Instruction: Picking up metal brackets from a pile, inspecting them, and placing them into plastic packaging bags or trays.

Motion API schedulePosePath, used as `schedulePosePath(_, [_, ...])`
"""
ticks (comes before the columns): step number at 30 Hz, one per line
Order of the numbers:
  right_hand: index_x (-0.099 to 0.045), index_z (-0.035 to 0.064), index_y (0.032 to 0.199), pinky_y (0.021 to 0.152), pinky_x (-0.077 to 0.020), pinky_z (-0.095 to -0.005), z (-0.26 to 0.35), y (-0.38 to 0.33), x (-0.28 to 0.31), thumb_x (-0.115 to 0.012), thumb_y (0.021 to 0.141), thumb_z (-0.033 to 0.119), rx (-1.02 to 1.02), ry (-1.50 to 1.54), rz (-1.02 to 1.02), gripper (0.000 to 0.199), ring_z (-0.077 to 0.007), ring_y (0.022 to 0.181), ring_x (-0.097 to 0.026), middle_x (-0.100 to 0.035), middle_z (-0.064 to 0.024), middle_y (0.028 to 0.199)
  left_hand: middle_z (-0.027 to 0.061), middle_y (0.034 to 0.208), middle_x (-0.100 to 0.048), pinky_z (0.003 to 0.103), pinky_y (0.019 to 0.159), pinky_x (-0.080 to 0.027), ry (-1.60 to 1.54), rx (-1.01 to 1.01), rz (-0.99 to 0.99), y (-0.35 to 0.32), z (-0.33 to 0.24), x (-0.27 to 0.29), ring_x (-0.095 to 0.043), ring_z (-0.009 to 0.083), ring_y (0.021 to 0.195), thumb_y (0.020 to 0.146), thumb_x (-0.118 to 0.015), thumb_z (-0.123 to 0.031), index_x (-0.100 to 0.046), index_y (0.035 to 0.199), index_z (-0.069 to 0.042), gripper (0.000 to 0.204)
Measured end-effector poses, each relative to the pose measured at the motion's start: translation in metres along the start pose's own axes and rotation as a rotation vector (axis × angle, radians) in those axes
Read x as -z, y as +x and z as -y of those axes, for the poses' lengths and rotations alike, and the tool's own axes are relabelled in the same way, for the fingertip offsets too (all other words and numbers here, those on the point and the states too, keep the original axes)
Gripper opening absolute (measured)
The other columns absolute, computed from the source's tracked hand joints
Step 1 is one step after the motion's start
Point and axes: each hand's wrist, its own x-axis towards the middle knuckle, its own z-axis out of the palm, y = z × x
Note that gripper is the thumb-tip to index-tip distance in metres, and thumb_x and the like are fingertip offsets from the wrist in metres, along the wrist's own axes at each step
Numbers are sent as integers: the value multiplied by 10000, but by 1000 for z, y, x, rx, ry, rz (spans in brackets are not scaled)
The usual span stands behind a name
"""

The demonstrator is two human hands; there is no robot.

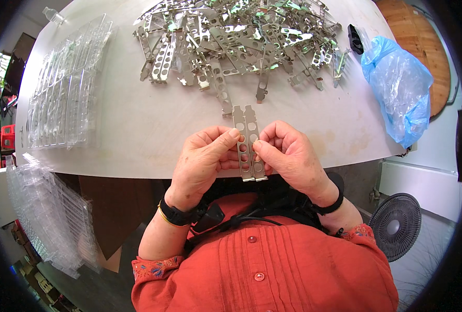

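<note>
Two perforated metal slot brackets stand side by side between my hands, over the table's near edge, their tabbed ends toward the pile. My left hand (204, 156) pinches the left bracket (239, 119) with its thumb on the face. The right bracket (251, 124) is gripped by my right hand (285, 153), its thumb pressed near the row of round holes. The brackets' long edges lie close together; whether they touch I cannot tell. Just beyond them lies a large heap of similar brackets (231, 41), with a few single ones sticking out toward me.
Clear plastic trays (67, 88) lie on the white table (153, 130) at left. More stacked trays (54, 213) stand below its left edge. A blue plastic bag (400, 86) sits at the right edge, beside a black object (355, 39). A fan (395, 226) stands at lower right.
</note>
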Motion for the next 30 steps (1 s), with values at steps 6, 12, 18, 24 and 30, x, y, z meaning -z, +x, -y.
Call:
schedulePosePath(6, [-553, 39, 966, 551, -479, -211, 2, 0, -1, -626, 989, 141, -9, -3, -5, 127, -31, 638, -556, -596, 21, 767, 100, 907, -708, 340, 704, -619, -3, 10, -7, 0, 0, 1, -705, 166, 751, 1020, -597, -193, -648, 1029, 1, 201])
schedulePosePath(12, [-552, 38, 964, 548, -477, -209, 2, 0, -1, -625, 988, 138, -7, 5, -4, 126, -29, 639, -551, -598, 20, 771, 100, 908, -709, 341, 704, -620, -9, 9, -10, 0, 0, 2, -699, 163, 746, 1017, -603, -192, -652, 1025, -3, 196])
schedulePosePath(18, [-554, 40, 957, 543, -468, -208, 3, 0, -1, -626, 987, 136, -11, 10, -4, 124, -29, 629, -546, -603, 19, 769, 97, 916, -702, 338, 739, -629, -21, 19, 22, 1, -1, 4, -718, 177, 785, 1015, -618, -220, -629, 1029, 5, 226])
schedulePosePath(24, [-553, 46, 947, 537, -461, -207, 2, 1, -1, -626, 986, 135, -6, 9, -2, 121, -29, 622, -547, -607, 19, 764, 97, 914, -701, 336, 741, -629, -17, 20, 28, 2, 0, 5, -718, 178, 792, 1013, -625, -222, -628, 1031, 4, 227])
schedulePosePath(30, [-550, 49, 942, 535, -460, -209, 2, 0, -1, -624, 987, 134, -15, 11, -3, 122, -30, 617, -546, -602, 20, 755, 101, 913, -701, 335, 742, -628, -17, 18, 21, 1, -1, 4, -718, 180, 797, 1013, -624, -220, -634, 1024, 6, 226])
